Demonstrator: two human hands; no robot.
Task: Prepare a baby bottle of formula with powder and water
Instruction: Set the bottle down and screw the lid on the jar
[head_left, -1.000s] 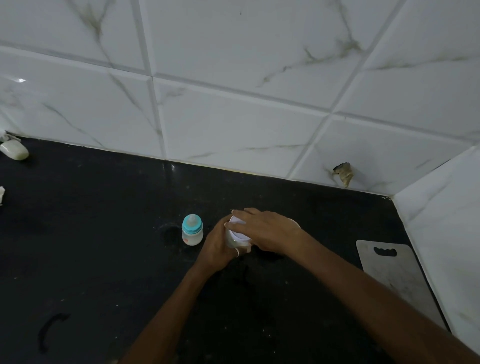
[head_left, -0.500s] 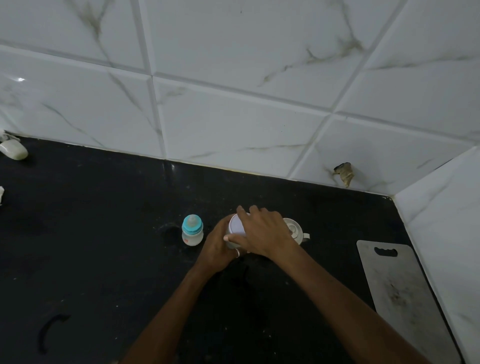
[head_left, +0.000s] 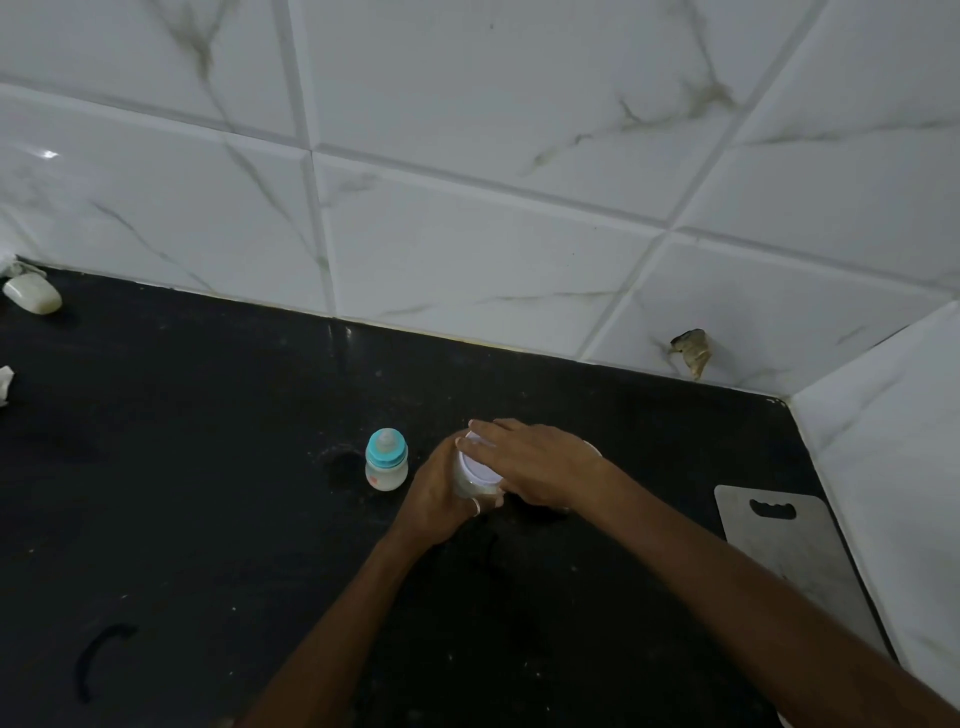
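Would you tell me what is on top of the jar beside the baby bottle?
A white lid caps the jar, gripped from above by the right hand. The left hand holds the jar's side. The contents are hidden.

**Black bench, white veined tiles, one spot of teal**
The bench (head_left: 208, 493) is black with faint pale specks. The wall tiles (head_left: 467, 249) are white with thin grey-brown marble veins, and there is a brownish patch (head_left: 691, 353) at centre right. The baby bottle (head_left: 386, 467) has a teal collar, a cloudy white body and a small orange print. The lid (head_left: 480, 466) is plain white. The cutting board (head_left: 789, 551) at the right edge is dull grey, and the lump (head_left: 32, 293) at upper left is off-white.
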